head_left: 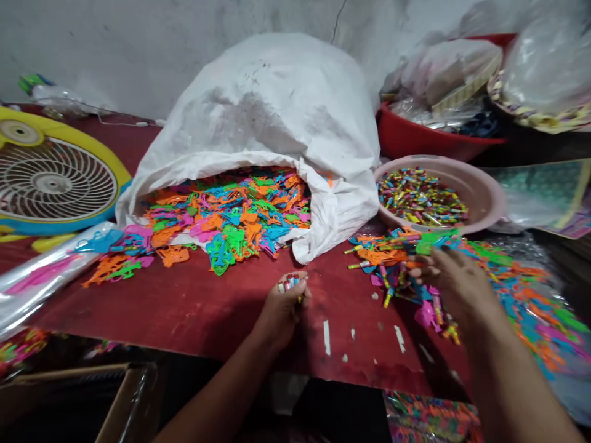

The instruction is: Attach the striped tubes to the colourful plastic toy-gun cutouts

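Near the middle of the red table [184, 314], my left hand [284, 307] is closed around several small wrapped tubes [290, 283], whose ends stick out at the top. My right hand [450, 280] is over a pile of colourful plastic pieces and wrapped tubes [392, 258] on the right. It is blurred, with its fingers partly curled, and whether it holds anything is hidden. Behind it a pink basin [489, 194] contains many wrapped tubes. A large white sack [277, 98] lies open at the back, spilling orange, green, blue and pink plastic pieces [231, 215].
A yellow and blue fan [96, 141] is at the left, beside clear plastic packaging [50, 277]. A red basin [415, 135] with plastic bags stands at the back right. Below the table's front edge are a cardboard box [122, 400] and more colourful pieces [434, 415].
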A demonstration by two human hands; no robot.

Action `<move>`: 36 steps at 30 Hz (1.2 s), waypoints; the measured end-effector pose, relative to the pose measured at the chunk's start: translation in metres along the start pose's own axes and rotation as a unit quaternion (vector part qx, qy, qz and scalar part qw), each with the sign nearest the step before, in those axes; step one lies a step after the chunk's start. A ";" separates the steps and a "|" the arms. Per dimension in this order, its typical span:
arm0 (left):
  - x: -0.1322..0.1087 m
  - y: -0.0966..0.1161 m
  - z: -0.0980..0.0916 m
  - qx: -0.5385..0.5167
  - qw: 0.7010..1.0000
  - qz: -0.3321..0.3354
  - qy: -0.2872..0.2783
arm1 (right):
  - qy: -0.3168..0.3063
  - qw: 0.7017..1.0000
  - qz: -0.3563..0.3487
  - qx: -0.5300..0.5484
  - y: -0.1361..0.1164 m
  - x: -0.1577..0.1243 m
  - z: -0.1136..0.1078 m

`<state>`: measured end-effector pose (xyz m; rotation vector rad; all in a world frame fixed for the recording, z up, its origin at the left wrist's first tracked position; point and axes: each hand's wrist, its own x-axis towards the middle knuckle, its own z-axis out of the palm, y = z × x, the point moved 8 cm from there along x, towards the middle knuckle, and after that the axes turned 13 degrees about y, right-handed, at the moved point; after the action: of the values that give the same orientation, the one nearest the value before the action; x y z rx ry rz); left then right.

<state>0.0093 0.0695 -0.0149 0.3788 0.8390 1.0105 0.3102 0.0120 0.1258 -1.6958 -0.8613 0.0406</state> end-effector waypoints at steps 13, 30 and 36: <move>0.002 -0.017 0.002 -0.082 0.989 -0.117 -0.025 | -0.325 0.866 -0.378 -0.038 -0.046 -0.197 0.131; 0.005 0.034 -0.033 0.013 0.995 0.085 0.051 | -0.307 0.890 -0.334 0.048 -0.084 -0.156 0.167; 0.005 0.042 -0.032 0.025 0.990 0.140 0.018 | -0.252 0.854 -0.437 -0.126 -0.116 -0.108 0.242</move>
<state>-0.0387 0.0920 -0.0109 0.5338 0.8605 1.2607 0.0616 0.1591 0.1029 -1.3864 -2.0515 -0.2692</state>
